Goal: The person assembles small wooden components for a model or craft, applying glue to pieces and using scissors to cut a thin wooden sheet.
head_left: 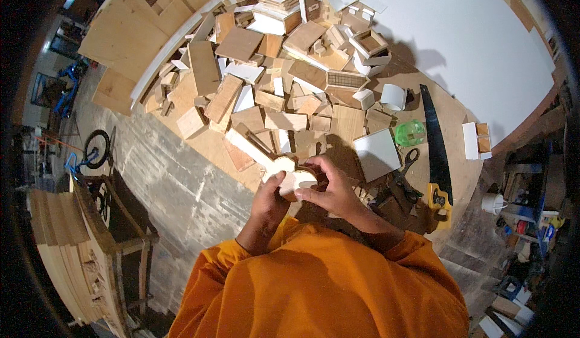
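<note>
Both my hands meet in front of my chest around a pale wooden cutout (289, 180) with rounded, lobed edges. It is brightly lit, and I cannot tell whether it is one piece or several. My left hand (269, 204) grips its left side, thumb on top. My right hand (333, 190) pinches the right side between thumb and curled fingers. Just beyond, a long pale wooden bar (249, 147) points away to the left; whether it joins the cutout is unclear. A heap of wooden offcuts (286, 121) lies past my hands on a plywood board (199, 128).
To the right lie a handsaw (436, 138) with a yellow handle, black-handled scissors (412, 156), a green transparent round object (410, 132) and a white cylinder (393, 97). A large white panel (489, 54) spans the far right. Stacked boards (63, 241) stand at left.
</note>
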Demonstrator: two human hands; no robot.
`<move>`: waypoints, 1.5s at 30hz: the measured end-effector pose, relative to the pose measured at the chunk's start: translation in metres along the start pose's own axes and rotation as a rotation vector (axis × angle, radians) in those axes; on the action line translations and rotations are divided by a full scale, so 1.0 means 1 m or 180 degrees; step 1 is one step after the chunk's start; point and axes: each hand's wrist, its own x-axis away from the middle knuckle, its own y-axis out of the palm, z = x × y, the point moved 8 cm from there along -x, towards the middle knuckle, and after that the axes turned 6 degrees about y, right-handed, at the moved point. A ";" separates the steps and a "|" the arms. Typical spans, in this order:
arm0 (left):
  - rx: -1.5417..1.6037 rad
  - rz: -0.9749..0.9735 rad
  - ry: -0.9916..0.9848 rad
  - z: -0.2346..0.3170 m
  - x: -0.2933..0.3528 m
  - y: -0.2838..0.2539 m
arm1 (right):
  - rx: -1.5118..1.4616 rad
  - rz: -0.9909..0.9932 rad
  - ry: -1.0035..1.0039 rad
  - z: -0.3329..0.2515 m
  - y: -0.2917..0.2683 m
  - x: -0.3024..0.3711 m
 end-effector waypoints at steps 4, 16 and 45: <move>-0.0352 -0.0129 0.0357 0.003 0.003 0.005 | -0.0495 0.0148 -0.0090 0.012 0.005 0.001; -0.0397 -0.0860 0.1130 0.057 0.011 0.037 | -0.0543 -0.0290 0.0058 0.008 0.007 0.003; -0.0193 -0.1339 0.1135 0.064 0.006 0.061 | -0.0682 -0.0422 0.0273 0.008 0.002 0.005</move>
